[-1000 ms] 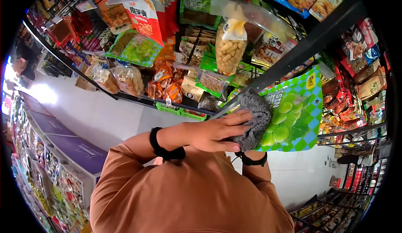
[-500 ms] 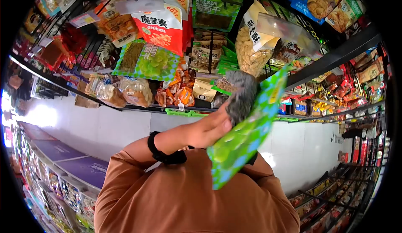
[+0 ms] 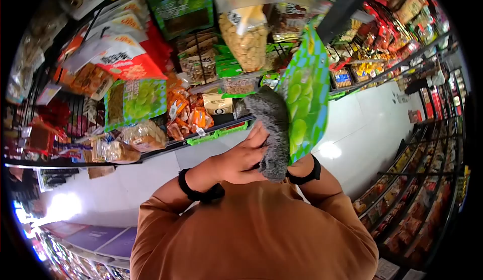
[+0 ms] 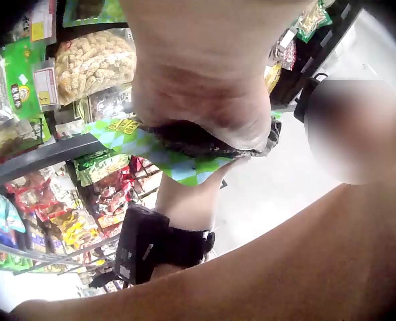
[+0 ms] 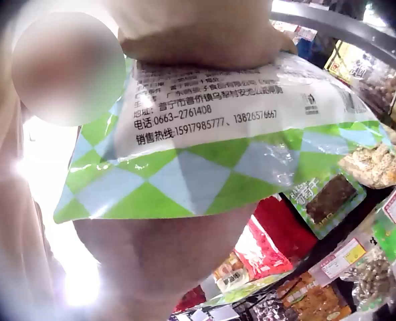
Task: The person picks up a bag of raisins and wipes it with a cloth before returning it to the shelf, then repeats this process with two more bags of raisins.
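My left hand (image 3: 242, 160) grips a fluffy grey cloth (image 3: 269, 131) against the front of a green-and-blue checked raisin bag (image 3: 306, 91). The bag stands steeply in front of my chest, its grape picture facing left. Behind it, my right hand (image 3: 301, 168) holds the bag, with most of its fingers hidden. From the right wrist, the bag's white printed back panel (image 5: 205, 110) lies right under that hand. The left wrist view shows the dark cloth edge (image 4: 191, 140) between my palm and the checked bag.
Hanging snack bags fill the rack ahead, including a large peanut-like bag (image 3: 245, 41) and another raisin bag (image 3: 141, 101). A black rack post (image 3: 347, 11) rises close beyond the held bag. Stocked shelves (image 3: 417, 189) stand at the right, and purple-topped displays (image 3: 95, 237) at lower left.
The raisin bag has swung from facing up at the right to tilted, then to steeply upright. The grey cloth and left hand stay on it. The head view has turned.
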Tool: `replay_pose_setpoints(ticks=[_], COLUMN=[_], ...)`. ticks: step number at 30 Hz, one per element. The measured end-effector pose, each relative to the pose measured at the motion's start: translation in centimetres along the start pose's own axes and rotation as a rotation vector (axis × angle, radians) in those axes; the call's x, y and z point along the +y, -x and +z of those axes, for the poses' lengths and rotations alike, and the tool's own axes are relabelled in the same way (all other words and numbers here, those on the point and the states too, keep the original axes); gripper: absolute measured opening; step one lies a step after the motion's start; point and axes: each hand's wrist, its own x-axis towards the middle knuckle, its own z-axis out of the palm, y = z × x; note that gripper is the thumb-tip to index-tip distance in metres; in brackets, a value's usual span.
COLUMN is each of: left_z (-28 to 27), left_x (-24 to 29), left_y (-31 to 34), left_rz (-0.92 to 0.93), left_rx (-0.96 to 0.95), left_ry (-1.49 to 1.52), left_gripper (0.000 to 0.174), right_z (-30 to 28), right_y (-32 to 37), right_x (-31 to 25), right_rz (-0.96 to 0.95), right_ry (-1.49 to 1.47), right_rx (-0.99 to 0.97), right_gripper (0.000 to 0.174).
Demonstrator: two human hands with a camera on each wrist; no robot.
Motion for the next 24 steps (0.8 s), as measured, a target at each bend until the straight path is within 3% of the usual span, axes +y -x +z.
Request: replay_pose_setpoints(ticks=[1, 2, 5, 7, 9, 10, 11, 13, 15, 24], left_z=[0.5, -0.2, 2.1, 3.9, 4.8, 5.4, 7.0, 7.8, 7.9, 9.8], left_x=[-0.3, 1.9, 1.4, -0.2, -1.4, -0.9, -0.6, -0.3, 0.2, 0.7], left_y=[-0.3, -2.5, -4.4, -5.6, -8.5, -9.0, -9.7, -10.9, -12.3, -16.0], left_rz=[0.009, -0.141, -0.195, -0.289, 0.149, 0.025, -0.312, -0.45, -0.475, -0.575], left_rx=[0.024, -0.077, 0.006, 0.015, -0.015, 0.027, 0.137, 0.133, 0.082, 0.079], left_ry=[-0.005, 0.243, 0.363, 0.471, 0.027, 0.142, 0.698, 0.771, 0.738, 0.689], left_gripper=[0.047, 0.048, 0.044, 0.043, 0.041, 0.043, 0.053, 0.054, 0.056, 0.062], right_z=[-1.1, -1.1, 0.5, -1.5, -4.0, -5.1, -6.0, -6.6, -7.4, -13.0], right_y=[0.0, -0.2, -2.5, -2.5, -2.6, -2.4, -2.0, -1.1, 0.9, 0.5], right_x=[-0.2, -1.0, -5.2, -6.6, -7.8, -8.3, -8.2, -8.6, -8.6, -11.6], right_rz=[0.001, -0.017, -0.394, -0.428, -0.47, -0.487, -0.743, -0.862, -0.729, -0.897], right_ry=[0.148, 0.146, 0.667, 0.64, 0.623, 0.617, 0.678, 0.765, 0.851, 0.881], right_rx=[-0.085, -0.075, 0.373, 0.371, 0.347, 0.333, 0.244, 0.229, 0.221, 0.204], right_gripper=[0.056, 0.056, 0.089, 0.089, 0.089, 0.089, 0.087, 0.082, 0.075, 0.069])
